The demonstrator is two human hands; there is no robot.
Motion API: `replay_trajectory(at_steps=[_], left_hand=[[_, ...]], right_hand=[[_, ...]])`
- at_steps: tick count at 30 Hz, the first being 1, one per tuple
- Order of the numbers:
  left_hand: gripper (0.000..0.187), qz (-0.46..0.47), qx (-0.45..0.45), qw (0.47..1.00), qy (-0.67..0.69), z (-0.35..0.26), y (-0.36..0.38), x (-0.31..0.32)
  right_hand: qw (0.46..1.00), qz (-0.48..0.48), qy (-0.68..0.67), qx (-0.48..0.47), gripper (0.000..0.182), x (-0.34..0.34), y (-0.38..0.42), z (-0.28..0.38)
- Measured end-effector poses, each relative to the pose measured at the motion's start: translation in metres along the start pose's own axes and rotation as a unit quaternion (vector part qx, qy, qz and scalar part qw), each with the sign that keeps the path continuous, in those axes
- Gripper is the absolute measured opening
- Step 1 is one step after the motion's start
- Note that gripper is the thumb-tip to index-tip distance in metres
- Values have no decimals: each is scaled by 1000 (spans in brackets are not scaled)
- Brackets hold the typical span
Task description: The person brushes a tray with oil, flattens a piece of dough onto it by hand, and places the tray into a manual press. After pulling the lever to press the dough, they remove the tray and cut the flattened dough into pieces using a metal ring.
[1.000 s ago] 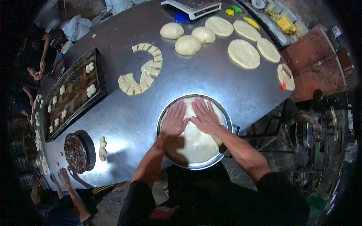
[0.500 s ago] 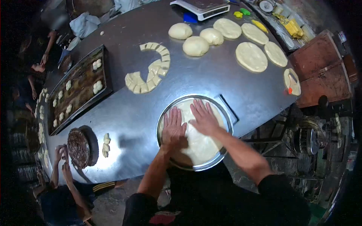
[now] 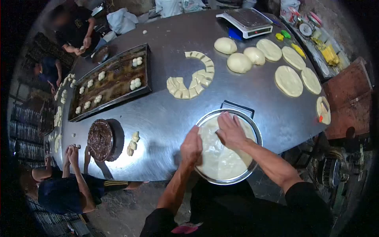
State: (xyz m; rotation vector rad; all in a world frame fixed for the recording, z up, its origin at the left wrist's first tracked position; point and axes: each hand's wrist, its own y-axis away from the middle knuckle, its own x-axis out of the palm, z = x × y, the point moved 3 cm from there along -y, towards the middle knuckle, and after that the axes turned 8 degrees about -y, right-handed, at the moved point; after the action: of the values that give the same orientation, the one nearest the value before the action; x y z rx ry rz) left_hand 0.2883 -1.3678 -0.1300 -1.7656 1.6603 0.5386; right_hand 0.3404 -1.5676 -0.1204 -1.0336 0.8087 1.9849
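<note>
Round metal pan [image 3: 256,130] at the near edge of the steel table [image 3: 166,118], filled with a pale sheet of dough [image 3: 221,158] spread almost to the rim. Left hand [image 3: 192,147] on the pan's left rim, fingers together and curved over the dough's edge, pressing rather than gripping. Right hand [image 3: 230,130] flat on the far part of the dough, fingers open and spread, nothing held.

Just beyond the pan, a dark rectangular handle or frame [image 3: 237,106] lying on the table. Farther off, a curl of cut dough pieces [image 3: 193,79] arranged in an arc. To the far right, three dough balls [image 3: 240,62] side by side, then several flattened dough discs [image 3: 289,80] running toward the right edge. One more disc [image 3: 323,110] at the right edge with a small orange-tipped tool on it. Weighing scale [image 3: 248,19] at the far end, a blue object just beside it.

To the left, a long dark baking tray [image 3: 110,85] carrying small clusters of dough rolls. Near left, a dark round tin [image 3: 100,139], with a few small dough lumps [image 3: 133,143] just to its right. A second person's hands [image 3: 72,152] raised at the near left edge of the table. Another person [image 3: 75,31] at the far left corner, hands together over something too small to tell.
</note>
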Motion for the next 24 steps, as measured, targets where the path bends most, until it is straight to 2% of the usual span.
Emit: replay_trajectory(at_steps=[1, 3, 4, 5, 7, 8, 9, 11, 13, 14, 15, 17, 18, 19, 21, 23, 24], left_hand=[[48, -5, -2, 1000, -1, 7, -5, 0], [45, -10, 2, 990, -140, 28, -10, 0], [43, -50, -35, 996, -61, 32, -4, -2], [43, -60, -36, 996, -63, 35, 7, -7], [39, 59, -45, 985, -158, 46, 39, -11], [36, 129, -102, 979, -119, 44, 39, -24], [36, 127, -101, 980, -118, 41, 35, -37], [34, -57, -101, 984, -134, 37, 18, -65], [42, -77, -40, 986, -142, 38, -20, -71], [45, -85, -1, 982, -166, 44, -37, -64], [45, -90, -6, 982, -164, 52, -49, -55], [48, 18, 48, 989, -141, 61, -70, -34], [48, 13, 41, 989, -142, 61, -66, -37], [47, 34, 55, 982, -179, 56, -58, -38], [46, 64, 65, 972, -216, 57, -52, -36], [44, 81, 64, 970, -219, 70, -48, -32], [43, 67, 62, 976, -199, 67, -46, -39]], right_hand=[[1000, 9, -2, -1, 73, 7, -2, 10], [999, -7, 7, -37, 73, 12, -22, 18], [1000, -1, 6, -9, 73, 10, -27, 33], [1000, 2, 6, 17, 73, 8, -35, 49], [995, 54, 54, -58, 73, 50, -17, 82], [993, 7, 55, -106, 72, 60, -3, 94], [991, 35, 37, -123, 70, 65, 2, 101], [959, 211, -107, -157, 69, 53, 1, 110], [986, 53, -85, -134, 66, 24, -1, 112], [994, -37, -25, -103, 64, 43, -7, 99], [993, -33, -21, -108, 64, 48, -12, 97], [982, 51, -12, -181, 66, 54, -26, 102], [975, 116, -91, -165, 70, 46, -36, 105], [974, 122, -89, -169, 70, 47, -40, 97], [984, 19, 64, -165, 70, 51, -39, 78], [986, 37, 61, -149, 70, 34, -52, 84], [988, 63, 13, -143, 70, 22, -59, 83]])
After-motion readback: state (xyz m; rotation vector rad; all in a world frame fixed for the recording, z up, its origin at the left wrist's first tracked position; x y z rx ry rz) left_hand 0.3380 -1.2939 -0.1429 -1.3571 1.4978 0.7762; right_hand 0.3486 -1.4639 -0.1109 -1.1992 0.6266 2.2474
